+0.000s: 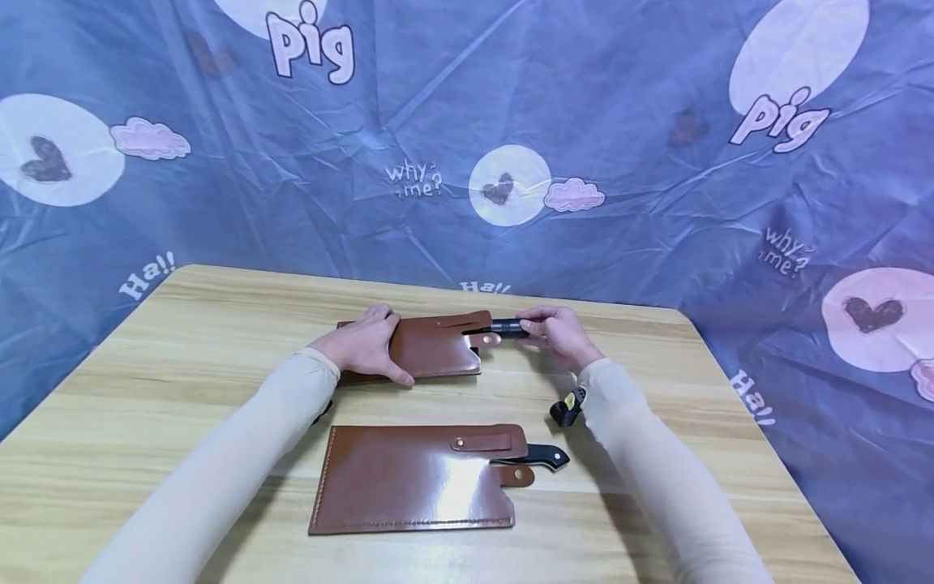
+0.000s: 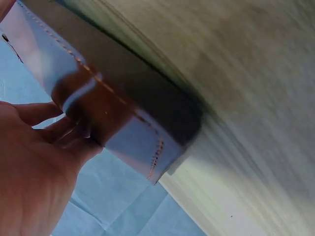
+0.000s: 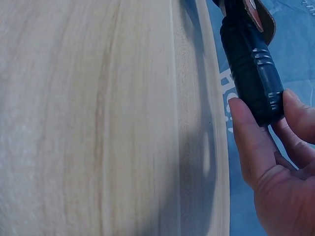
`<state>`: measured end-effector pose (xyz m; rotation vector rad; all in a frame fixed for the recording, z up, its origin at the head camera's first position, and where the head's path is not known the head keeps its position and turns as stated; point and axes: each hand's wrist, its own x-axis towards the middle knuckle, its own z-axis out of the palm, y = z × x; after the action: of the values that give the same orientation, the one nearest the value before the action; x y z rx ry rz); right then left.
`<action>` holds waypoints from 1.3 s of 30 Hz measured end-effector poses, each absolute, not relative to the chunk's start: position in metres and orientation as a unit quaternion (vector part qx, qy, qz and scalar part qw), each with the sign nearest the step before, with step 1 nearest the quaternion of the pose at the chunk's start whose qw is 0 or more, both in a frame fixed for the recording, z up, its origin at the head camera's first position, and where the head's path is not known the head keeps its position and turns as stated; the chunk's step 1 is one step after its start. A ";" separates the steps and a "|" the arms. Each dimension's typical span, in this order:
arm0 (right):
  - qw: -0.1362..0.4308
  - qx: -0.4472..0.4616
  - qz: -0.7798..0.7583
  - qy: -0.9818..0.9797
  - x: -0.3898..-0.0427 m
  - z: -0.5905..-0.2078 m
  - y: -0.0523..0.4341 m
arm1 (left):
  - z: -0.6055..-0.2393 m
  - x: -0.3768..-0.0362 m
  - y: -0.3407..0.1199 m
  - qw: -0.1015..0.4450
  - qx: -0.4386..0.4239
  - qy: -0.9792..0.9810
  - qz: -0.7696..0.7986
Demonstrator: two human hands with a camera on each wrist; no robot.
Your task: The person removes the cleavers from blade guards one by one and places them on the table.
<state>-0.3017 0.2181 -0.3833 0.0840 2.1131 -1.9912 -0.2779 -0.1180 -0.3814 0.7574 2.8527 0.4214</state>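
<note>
**Steadying a sheath while the knife handle is gripped**

Pinning the far brown leather sheath [image 1: 419, 347] flat to the wooden table [image 1: 182, 365], the left hand [image 1: 365, 345] lies spread on it so it cannot slide. The right hand [image 1: 558, 334] curls thumb and fingers around the black knife handle [image 1: 508, 328] at the sheath's mouth. A second sheathed knife [image 1: 419, 478] lies nearer.

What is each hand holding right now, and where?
Right hand pinches the black knife handle at its butt end; left hand presses the far sheath.
</note>
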 end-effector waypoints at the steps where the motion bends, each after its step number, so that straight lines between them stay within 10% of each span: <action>1: 0.117 0.031 -0.682 0.722 -0.302 -0.383 0.218 | -0.382 -0.278 -0.118 0.079 0.252 0.954 0.140; 39: 0.075 0.053 -0.688 0.720 -0.301 -0.385 0.220 | -0.378 -0.284 -0.120 0.089 0.244 0.955 0.144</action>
<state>-0.3008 0.2196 -0.3853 0.1578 2.1599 -2.0631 -0.2835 -0.1203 -0.3776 0.7265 2.8405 0.4269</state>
